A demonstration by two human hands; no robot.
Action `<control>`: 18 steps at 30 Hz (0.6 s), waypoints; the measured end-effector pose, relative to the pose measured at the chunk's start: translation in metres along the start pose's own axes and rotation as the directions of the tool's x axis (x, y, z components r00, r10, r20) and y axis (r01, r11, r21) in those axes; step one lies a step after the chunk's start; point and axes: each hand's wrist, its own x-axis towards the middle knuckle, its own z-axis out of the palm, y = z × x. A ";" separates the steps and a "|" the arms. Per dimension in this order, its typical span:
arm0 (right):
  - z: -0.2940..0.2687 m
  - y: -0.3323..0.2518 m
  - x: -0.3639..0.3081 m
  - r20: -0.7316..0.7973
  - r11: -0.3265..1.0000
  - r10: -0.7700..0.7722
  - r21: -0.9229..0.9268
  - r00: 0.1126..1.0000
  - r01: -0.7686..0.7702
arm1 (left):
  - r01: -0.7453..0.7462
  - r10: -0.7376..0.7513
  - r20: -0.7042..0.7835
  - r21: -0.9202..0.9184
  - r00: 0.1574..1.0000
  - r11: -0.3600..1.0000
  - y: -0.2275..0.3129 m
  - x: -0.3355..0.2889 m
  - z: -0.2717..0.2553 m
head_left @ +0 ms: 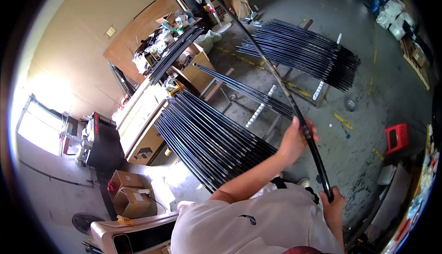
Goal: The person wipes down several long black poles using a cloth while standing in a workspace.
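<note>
A long, glossy black pole [278, 75] runs slantwise from my body up toward the far left, thinning with distance. My left hand [296, 140] is wrapped around its thicker part. Close to my side, my right hand [333, 204] grips the thick butt end. Below and left of my left forearm lies a dense row of similar black poles [209, 136], side by side. A few more poles [244, 89] rest across a metal stand beyond that row, passing near my left hand.
Another wide row of black poles [304, 54] lies on a low rack farther off. White notched strips [261, 106] sit on the stands. At left are a cluttered bench [159, 47] and cardboard boxes [131, 194]. A red plastic container [397, 138] stands on the floor at right.
</note>
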 end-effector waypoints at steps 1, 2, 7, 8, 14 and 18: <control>-0.003 0.014 -0.005 -0.030 0.998 0.019 -0.052 0.999 -0.020 | 0.029 -0.029 0.000 0.045 1.000 0.999 0.016 0.010 -0.006; -0.007 0.029 -0.011 -0.061 0.994 0.037 -0.103 0.997 -0.043 | -0.033 0.024 0.089 0.103 0.996 0.994 0.037 0.018 -0.010; -0.017 0.129 -0.061 -0.115 0.952 0.090 -0.281 0.989 -0.120 | -0.229 0.213 0.095 0.230 0.972 0.946 0.149 0.077 0.009; -0.018 0.142 -0.072 -0.106 0.953 0.093 -0.277 0.990 -0.120 | -0.248 0.243 0.062 0.121 0.968 0.961 0.158 0.083 0.021; -0.022 0.138 -0.092 -0.143 0.950 0.053 -0.299 0.988 -0.094 | -0.310 0.313 0.126 -0.038 0.942 0.950 0.142 0.116 -0.010; -0.013 0.261 -0.146 -0.209 0.921 0.025 -0.376 0.978 -0.104 | -0.146 0.146 0.015 0.039 0.989 0.988 0.103 0.099 0.018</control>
